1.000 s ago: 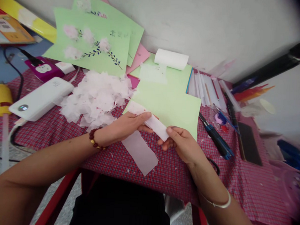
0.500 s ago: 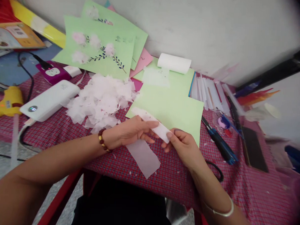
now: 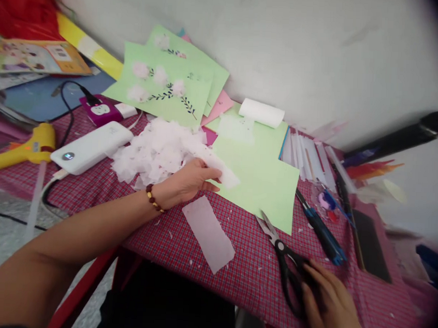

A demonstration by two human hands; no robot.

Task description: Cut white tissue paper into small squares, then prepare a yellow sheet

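A narrow folded strip of thin white paper (image 3: 219,165) is pinched between the thumb and fingers of my left hand (image 3: 194,180), above the edge of a light green sheet (image 3: 258,180). My right hand (image 3: 331,304) has its fingers around the black handles of a pair of scissors (image 3: 282,251), whose blades are a little apart and point towards the green sheet. Part of the handles is hidden by the fingers. Between my hands, a flat rectangle of thin white paper (image 3: 209,235) lies on the checked tablecloth (image 3: 164,246). A heap of thin white paper pieces (image 3: 154,149) lies behind my left hand.
At left are a white power bank (image 3: 92,146), a yellow glue gun (image 3: 34,146) and a purple plug adapter (image 3: 101,110). Green sheets with paper blossoms (image 3: 164,84) lean at the back, near a white paper roll (image 3: 262,112). A utility knife (image 3: 321,231) lies at right.
My right hand has let go of the folded paper strip and moved right and nearer to me, onto the scissors. My left hand still holds the strip. The view has shifted.
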